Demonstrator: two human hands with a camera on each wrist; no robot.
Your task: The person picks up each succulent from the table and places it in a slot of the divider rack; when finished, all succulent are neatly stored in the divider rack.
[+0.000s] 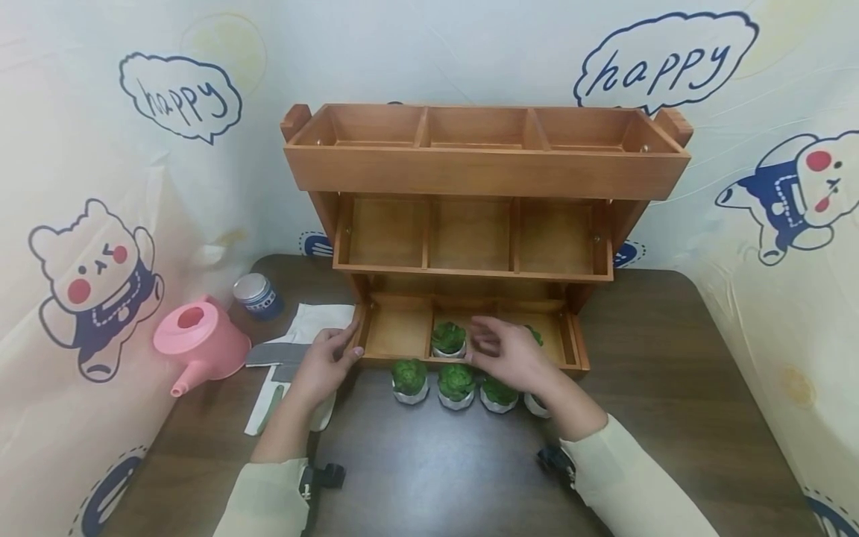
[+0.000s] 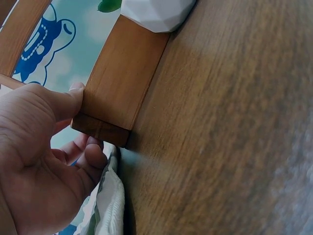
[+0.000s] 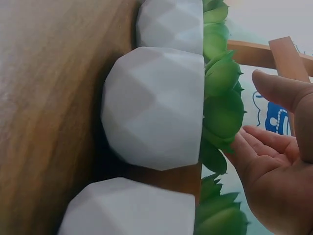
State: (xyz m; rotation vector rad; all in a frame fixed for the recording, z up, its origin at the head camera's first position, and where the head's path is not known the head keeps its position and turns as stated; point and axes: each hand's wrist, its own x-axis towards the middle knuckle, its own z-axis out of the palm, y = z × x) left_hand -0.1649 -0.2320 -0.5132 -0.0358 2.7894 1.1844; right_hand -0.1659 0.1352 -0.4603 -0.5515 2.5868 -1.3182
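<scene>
A three-tier wooden shelf (image 1: 490,173) stands on the table, each tier split into compartments. My left hand (image 1: 326,363) grips the left front corner of its lowest tray (image 2: 124,73), thumb on one face and fingers around the end. One potted succulent (image 1: 448,340) sits in that tray's middle compartment. My right hand (image 1: 513,354) hovers just right of it, thumb and fingers parted around nothing. Behind that hand, a bit of another green plant (image 1: 535,335) shows in the right compartment. Several succulents in white faceted pots (image 3: 154,107) line up before the tray; the rightmost is partly hidden.
Left of the shelf, a pink watering can (image 1: 204,343) and a blue jar with a silvery lid (image 1: 258,296) stand on the table. A white and grey cloth (image 1: 305,328) lies by my left forearm. A printed curtain (image 1: 429,45) hangs behind.
</scene>
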